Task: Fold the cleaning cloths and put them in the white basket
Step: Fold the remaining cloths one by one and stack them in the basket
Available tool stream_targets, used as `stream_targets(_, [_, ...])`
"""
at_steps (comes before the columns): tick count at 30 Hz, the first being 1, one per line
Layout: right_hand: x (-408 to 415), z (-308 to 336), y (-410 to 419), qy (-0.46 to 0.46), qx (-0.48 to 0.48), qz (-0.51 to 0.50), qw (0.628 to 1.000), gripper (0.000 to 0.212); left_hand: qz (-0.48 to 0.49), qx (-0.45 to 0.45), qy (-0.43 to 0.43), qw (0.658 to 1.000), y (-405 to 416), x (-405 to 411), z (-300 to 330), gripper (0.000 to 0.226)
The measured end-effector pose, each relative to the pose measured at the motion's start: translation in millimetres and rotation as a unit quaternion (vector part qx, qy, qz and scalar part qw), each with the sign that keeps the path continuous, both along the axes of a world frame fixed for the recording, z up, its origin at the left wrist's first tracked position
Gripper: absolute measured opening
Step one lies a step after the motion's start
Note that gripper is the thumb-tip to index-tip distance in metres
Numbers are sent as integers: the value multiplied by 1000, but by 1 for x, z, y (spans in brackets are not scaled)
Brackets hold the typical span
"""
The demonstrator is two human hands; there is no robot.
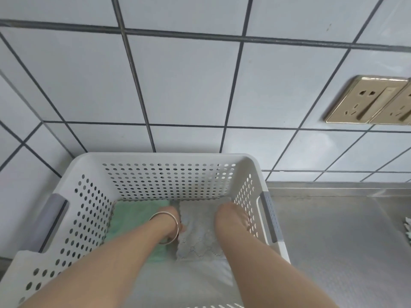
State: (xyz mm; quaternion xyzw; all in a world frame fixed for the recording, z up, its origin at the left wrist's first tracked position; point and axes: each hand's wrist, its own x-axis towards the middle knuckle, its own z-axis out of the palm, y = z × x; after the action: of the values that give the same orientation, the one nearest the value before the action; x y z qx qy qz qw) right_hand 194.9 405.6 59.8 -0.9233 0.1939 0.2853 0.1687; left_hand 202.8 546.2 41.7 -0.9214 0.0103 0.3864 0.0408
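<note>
Both bare forearms come in nearest to me, reaching down over the near rim of the white basket, which is perforated and has grey handles. It sits on a steel tabletop hard against a tiled wall. On the basket floor a folded grey patterned cloth lies flat on the right, touching a folded green cloth on the left, side by side, likely so they stack evenly.

The left hand, a silver bangle at its wrist, is down at the seam between the two cloths; whether its fingers are pinching the grey edge or just pressing, I cannot tell. The right hand rests at the grey cloth's far right corner beside the wall, fingers hidden, so its state is unclear too. It looks like the grey cloth is being set down and squared.

A scrap of another cloth shows at the right edge.
</note>
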Motion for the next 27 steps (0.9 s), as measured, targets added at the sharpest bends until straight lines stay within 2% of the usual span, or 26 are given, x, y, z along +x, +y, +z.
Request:
stream_targets(3, [8,1,2,33,-37,-3,999,52,-28,8,-9,1000,2,5,-16,47])
stream_targets(8, [11,-7,11,46,-20,-79,996,43,-2,-14,-27,1000,2,6,-21,48])
stream_targets(15, [14,-24,12,59,-59,-40,996,44,42,-33,-38,998,1,7,-32,46])
stream_targets(20, [11,-35,13,83,-115,60,988,41,41,-13,-60,997,-1,6,-29,44])
stream_targets(24, [11,-31,12,115,-125,127,977,40,-66,65,-90,992,-9,2,-14,34])
stream_targets(26, [11,-28,12,130,-110,208,963,41,-98,72,-69,990,-14,3,-2,32])
stream_targets(27, [11,-23,12,108,-101,270,951,40,-110,58,-51,991,-17,5,7,32])
